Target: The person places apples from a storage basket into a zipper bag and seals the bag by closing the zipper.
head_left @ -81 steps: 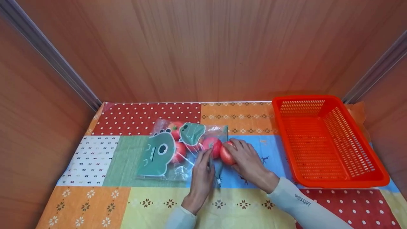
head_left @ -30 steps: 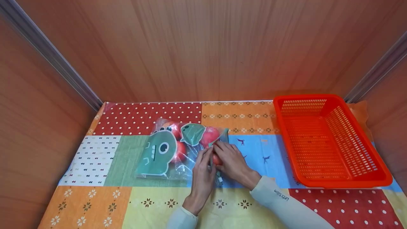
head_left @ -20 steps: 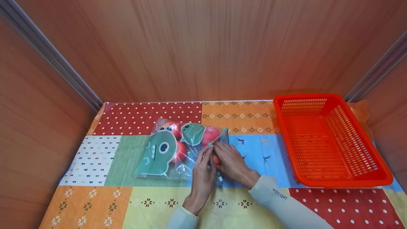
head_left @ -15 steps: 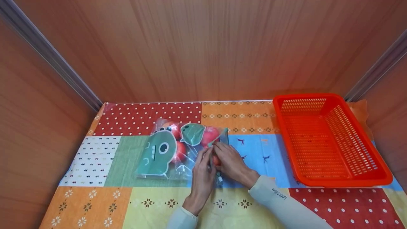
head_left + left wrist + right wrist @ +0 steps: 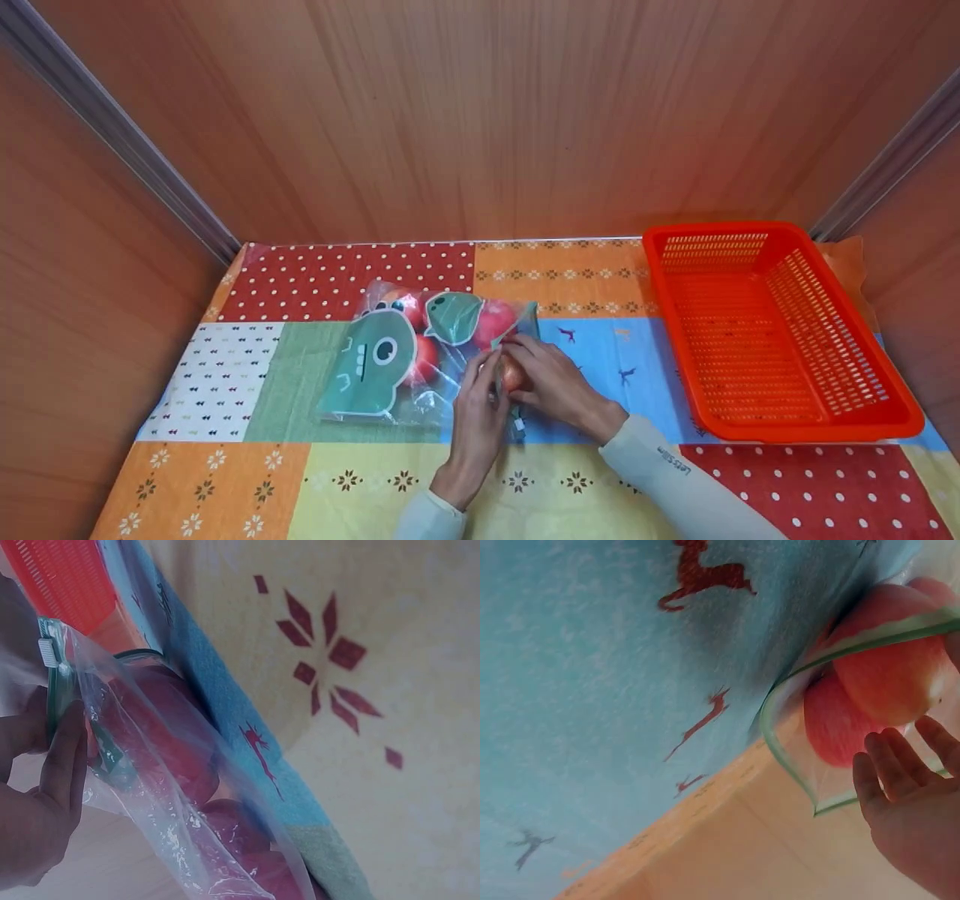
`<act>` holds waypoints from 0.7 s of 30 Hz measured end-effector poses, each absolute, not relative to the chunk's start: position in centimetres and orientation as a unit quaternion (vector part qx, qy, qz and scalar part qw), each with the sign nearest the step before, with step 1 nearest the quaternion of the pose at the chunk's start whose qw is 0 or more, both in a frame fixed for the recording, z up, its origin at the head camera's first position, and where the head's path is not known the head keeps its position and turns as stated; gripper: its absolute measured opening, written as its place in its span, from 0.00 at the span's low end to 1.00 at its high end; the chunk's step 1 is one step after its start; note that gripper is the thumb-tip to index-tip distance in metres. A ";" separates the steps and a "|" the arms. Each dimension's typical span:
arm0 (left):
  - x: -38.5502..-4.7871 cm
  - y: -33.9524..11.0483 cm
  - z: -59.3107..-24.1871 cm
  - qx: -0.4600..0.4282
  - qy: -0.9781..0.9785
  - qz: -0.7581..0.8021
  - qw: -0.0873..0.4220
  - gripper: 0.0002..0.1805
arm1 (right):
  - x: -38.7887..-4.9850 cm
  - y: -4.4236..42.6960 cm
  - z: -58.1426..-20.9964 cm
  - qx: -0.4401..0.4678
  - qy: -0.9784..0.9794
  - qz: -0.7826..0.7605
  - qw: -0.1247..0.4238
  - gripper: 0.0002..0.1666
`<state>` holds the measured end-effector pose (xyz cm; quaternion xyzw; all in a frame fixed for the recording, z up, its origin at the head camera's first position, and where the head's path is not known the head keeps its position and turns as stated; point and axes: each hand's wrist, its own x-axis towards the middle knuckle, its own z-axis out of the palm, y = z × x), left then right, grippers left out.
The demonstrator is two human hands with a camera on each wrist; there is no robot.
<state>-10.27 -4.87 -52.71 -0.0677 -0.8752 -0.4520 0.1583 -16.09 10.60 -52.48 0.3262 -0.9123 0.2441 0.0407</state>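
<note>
A clear slider zip bag point(image 5: 364, 382) with a green dinosaur print lies flat, its mouth facing right, with several red apples point(image 5: 426, 358) inside. My left hand point(image 5: 480, 412) pinches the near edge of the bag's mouth; in the left wrist view its fingers point(image 5: 64, 757) are on the green zip strip by the white slider point(image 5: 47, 652). One apple point(image 5: 892, 675) sits just within the green-rimmed mouth in the right wrist view. Beside it is my right hand point(image 5: 919, 821), its fingers extended and spread near the apple's surface. The right thumb is mostly out of that view.
An orange-red plastic basket point(image 5: 739, 352) with slotted walls stands to the right and holds nothing visible. A patchwork-patterned cloth point(image 5: 225, 382) covers the table. Wood-grain panels point(image 5: 480, 120) rise at the back and both sides.
The right hand has moved left, bringing an apple from outside into the bag's mouth. In the last half second its fingers have loosened and drawn slightly right. The left hand has stayed put.
</note>
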 end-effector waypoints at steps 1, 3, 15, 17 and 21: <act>-10.3 -4.9 -52.7 -0.067 -0.875 -0.453 0.157 0.34 | -16.1 10.8 -52.4 0.321 -0.913 0.249 0.042 0.43; -10.3 -4.9 -52.8 -0.066 -0.873 -0.457 0.156 0.34 | -16.2 11.3 -52.2 0.308 -0.915 0.257 0.047 0.40; -10.3 -5.0 -53.0 -0.078 -0.863 -0.472 0.159 0.31 | -18.9 13.4 -52.8 0.250 -0.921 0.263 0.140 0.35; -10.2 -5.1 -53.0 -0.078 -0.862 -0.476 0.156 0.31 | -19.5 13.4 -52.9 0.249 -0.923 0.254 0.147 0.37; -10.2 -5.1 -52.9 -0.080 -0.859 -0.482 0.153 0.30 | -20.8 13.5 -53.1 0.252 -0.927 0.236 0.147 0.38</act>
